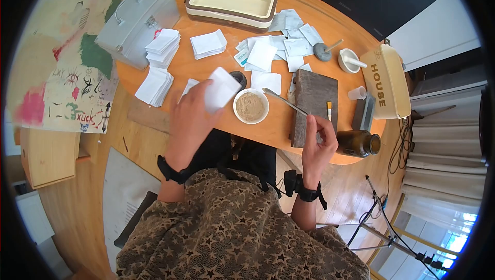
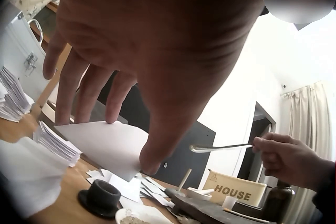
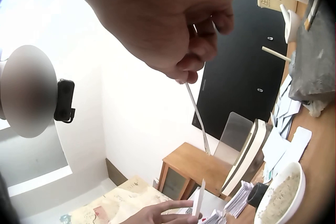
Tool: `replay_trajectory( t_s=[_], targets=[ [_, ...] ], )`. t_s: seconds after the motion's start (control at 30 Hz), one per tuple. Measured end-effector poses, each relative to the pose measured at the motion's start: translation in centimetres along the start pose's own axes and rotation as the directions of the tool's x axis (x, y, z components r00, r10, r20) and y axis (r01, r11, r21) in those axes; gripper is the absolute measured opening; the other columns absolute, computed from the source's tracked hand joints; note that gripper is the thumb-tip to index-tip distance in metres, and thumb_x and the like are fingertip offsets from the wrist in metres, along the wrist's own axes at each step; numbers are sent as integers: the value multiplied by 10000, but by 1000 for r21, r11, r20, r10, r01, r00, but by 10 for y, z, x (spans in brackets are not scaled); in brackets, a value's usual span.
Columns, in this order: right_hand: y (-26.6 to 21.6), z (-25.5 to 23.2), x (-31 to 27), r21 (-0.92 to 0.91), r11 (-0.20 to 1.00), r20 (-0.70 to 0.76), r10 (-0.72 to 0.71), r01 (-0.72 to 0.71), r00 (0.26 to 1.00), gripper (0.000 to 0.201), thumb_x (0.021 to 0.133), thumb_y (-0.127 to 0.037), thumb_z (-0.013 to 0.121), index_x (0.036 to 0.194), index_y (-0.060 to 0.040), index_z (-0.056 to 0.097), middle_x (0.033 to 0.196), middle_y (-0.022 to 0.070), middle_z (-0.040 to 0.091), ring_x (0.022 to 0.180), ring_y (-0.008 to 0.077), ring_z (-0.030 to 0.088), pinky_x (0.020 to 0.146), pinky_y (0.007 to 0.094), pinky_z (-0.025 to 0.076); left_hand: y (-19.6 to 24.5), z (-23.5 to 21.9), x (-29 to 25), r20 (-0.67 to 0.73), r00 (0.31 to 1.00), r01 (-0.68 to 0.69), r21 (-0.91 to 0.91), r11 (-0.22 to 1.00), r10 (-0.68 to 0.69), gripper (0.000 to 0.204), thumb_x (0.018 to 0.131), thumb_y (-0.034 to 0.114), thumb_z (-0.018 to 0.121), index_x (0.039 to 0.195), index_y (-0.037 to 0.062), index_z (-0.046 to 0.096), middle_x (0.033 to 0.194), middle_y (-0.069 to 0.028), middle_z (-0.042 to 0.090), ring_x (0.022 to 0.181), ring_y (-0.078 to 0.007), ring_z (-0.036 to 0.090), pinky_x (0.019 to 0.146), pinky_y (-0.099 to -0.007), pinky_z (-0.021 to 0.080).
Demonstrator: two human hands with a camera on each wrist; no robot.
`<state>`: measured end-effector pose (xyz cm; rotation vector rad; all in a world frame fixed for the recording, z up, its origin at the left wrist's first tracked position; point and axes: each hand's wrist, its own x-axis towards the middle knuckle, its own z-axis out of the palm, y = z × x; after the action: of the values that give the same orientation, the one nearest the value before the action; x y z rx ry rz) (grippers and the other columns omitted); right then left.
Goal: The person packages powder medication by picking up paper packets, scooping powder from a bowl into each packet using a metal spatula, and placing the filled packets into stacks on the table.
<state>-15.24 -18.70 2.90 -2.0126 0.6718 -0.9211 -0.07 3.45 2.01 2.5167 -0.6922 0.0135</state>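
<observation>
My left hand (image 1: 192,115) holds a small flat white paper packet (image 1: 221,91) between thumb and fingertips, above the table's front edge. In the left wrist view the packet (image 2: 105,142) is tilted, with the thumb at one side and several fingers along the other. My right hand (image 1: 318,146) pinches the handle end of a thin metal spoon (image 1: 285,101), whose tip points left toward the packet. Below and between the hands stands a white bowl (image 1: 251,122) of pale beige powder (image 1: 250,106). A dark round stand (image 1: 238,77) sits just behind the bowl, partly hidden by the packet.
Stacks of white packets (image 1: 154,86) lie at left, near a silver case (image 1: 136,24). Loose packets (image 1: 262,53) spread behind the bowl. A dark board (image 1: 315,91) with a small brush (image 1: 329,109), a brown jar (image 1: 356,143), a mortar (image 1: 349,61) and a HOUSE box (image 1: 386,81) stand at right.
</observation>
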Motion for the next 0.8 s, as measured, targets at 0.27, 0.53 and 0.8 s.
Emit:
replay_trajectory(
  t_s=[0.27, 0.53, 0.8],
  targets=[
    [14, 12, -6, -37, 997, 79, 67, -64, 995, 104, 956, -103, 719, 947, 0, 713, 703, 39, 611, 645, 89, 524, 575, 254, 414, -34, -5, -11, -36, 979, 204, 200, 958, -201, 542, 812, 295, 806, 1265, 115, 569, 1122, -120, 720, 1069, -310, 681, 1097, -571, 363],
    [19, 17, -6, -46, 993, 139, 118, -112, 983, 112, 955, -106, 719, 943, 5, 707, 692, 45, 605, 638, 88, 498, 574, 254, 411, -46, 16, -13, 16, 985, 164, 196, 967, -171, 462, 819, 308, 807, 1172, 112, 584, 1078, -99, 714, 1038, -326, 682, 1106, -581, 346],
    [32, 25, -8, -160, 986, 174, 78, -50, 982, 124, 939, -114, 722, 891, -3, 695, 670, 122, 653, 552, 186, 579, 560, 311, 443, -51, 19, -13, 59, 983, 165, 159, 973, -176, 490, 823, 335, 806, 1188, 102, 576, 1183, -104, 679, 1067, -344, 669, 1109, -601, 327]
  ],
)
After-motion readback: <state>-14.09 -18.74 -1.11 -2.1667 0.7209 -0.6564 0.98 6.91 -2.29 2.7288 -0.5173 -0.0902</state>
